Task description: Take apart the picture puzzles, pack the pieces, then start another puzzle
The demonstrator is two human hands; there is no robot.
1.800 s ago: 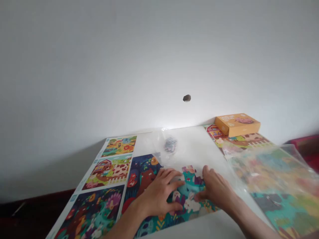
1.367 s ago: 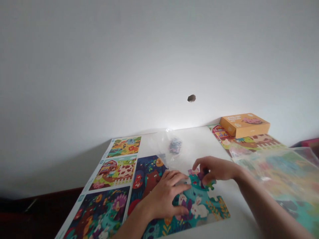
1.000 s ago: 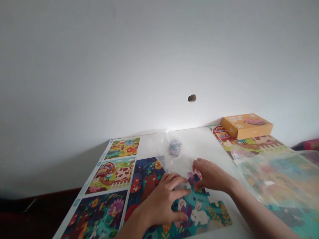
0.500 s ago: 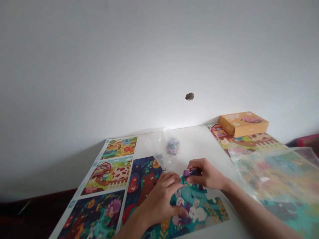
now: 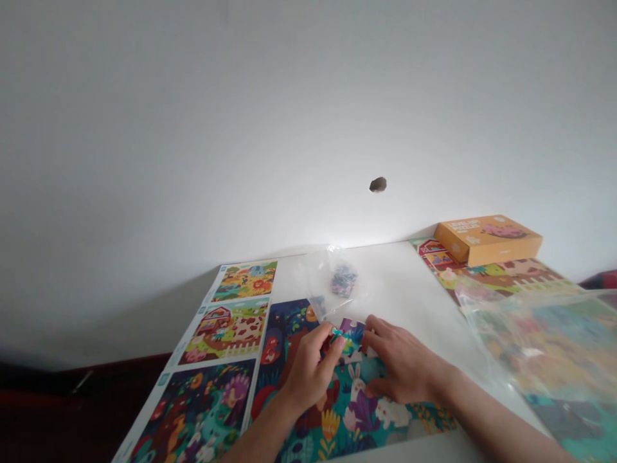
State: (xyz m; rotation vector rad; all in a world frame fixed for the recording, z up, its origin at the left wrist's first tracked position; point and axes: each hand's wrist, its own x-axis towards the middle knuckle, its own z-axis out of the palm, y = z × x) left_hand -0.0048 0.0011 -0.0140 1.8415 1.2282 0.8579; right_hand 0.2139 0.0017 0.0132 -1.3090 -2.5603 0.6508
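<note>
My left hand (image 5: pixel 311 368) has thumb and forefinger closed in a pinch on a small joined section of jigsaw pieces (image 5: pixel 354 330), purple and teal, above the upper part of the puzzle. My right hand (image 5: pixel 402 360) is open: its fingertips touch the right edge of that section, while its thumb lies apart, lower down near the white rabbits. Beneath both hands spreads the partly assembled jigsaw puzzle (image 5: pixel 354 434), with dark blue, teal and rabbit artwork. My hands cover parts of its middle.
A clear plastic bag (image 5: pixel 344 281) of loose pieces lies behind the puzzle. To the left is a sheet with three pictures (image 5: pixel 224 331). An orange puzzle box (image 5: pixel 489 239) rests on a farm picture (image 5: pixel 511 273) at the back right, with a large plastic sleeve (image 5: pixel 554 354) nearer.
My left hand has gone from lying flattened over the puzzle to pinching the pieces. My right hand has let go of the purple piece and lowered its thumb. The view has shifted slightly left.
</note>
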